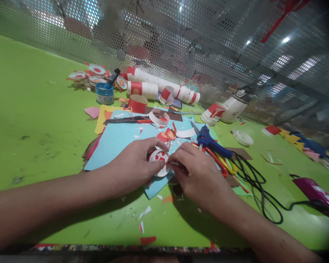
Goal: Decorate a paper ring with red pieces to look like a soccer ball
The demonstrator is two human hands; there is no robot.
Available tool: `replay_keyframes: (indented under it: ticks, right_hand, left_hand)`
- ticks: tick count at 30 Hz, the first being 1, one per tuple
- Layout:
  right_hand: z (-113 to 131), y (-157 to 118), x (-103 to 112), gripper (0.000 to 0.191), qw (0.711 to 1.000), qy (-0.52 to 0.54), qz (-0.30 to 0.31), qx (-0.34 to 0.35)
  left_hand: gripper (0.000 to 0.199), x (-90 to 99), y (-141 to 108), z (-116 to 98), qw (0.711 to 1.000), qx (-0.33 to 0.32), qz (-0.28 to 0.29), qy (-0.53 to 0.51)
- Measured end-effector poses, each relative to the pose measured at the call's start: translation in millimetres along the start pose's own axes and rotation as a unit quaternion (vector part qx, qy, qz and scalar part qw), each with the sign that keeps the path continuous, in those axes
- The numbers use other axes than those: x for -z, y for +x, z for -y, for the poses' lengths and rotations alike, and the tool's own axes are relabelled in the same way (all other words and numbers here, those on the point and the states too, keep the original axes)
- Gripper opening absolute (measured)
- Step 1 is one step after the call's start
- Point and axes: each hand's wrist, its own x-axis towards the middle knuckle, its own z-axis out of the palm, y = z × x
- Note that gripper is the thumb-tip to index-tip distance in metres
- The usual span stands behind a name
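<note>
Round white piece (157, 155), perhaps paper, with red patches (161, 158) across its face, between left hand (135, 160) and right hand (199, 171)

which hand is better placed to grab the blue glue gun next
Probably the right hand: the blue glue gun lies just beyond it, on its side, while the left hand is farther away, with its thumb on the round white piece.

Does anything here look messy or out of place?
Yes, untidy: small white and red paper scraps litter the bright green tabletop toward its near edge, and the blue plastic glue gun has its black cable sprawled in loose loops.
</note>
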Motion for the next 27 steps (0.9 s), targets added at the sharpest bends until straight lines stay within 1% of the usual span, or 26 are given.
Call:
replay_keyframes:
  ticks: [7, 12, 16, 19, 22, 23, 24, 25, 27]
  right_hand:
    - [-3, 0, 1, 0.013, 1.000, 0.022, -0.003, 0.004]
    - [-6, 1, 2, 0.014, 0.999, 0.044, -0.012, 0.022]
    - [-7, 3, 3, 0.016, 0.998, 0.053, -0.007, 0.037]
    - [-7, 5, 6, 0.014, 0.995, 0.090, -0.006, 0.040]
    - [-6, 6, 12, 0.014, 0.990, 0.142, 0.012, -0.009]
    - [-7, 7, 13, 0.014, 0.984, 0.171, 0.021, -0.039]
    - [-7, 7, 14, 0.014, 0.973, 0.216, 0.032, -0.077]
    - [-8, 7, 15, 0.014, 0.954, 0.272, 0.047, -0.119]
    - [-11, 7, 15, 0.013, 0.902, 0.380, 0.081, -0.186]
  left_hand:
    - [0.027, 1.6, -1, 2, 1.000, 0.006, 0.009, -0.011]
    - [0.024, 1.7, -1, 1, 1.000, 0.008, 0.018, -0.019]
    - [0.026, 2.4, 0, -2, 0.999, 0.021, 0.027, -0.023]
    - [0.029, 2.4, 1, -5, 0.998, 0.042, 0.032, -0.031]
    - [0.030, 1.6, 1, -8, 0.997, 0.054, 0.039, -0.049]
    - [0.031, 1.4, 1, -8, 0.996, 0.058, 0.039, -0.053]
    - [0.032, 1.4, 0, -9, 0.996, 0.063, 0.038, -0.056]
    - [0.033, 1.5, 0, -10, 0.995, 0.069, 0.038, -0.056]
    - [0.034, 2.2, -1, -13, 0.994, 0.082, 0.042, -0.055]
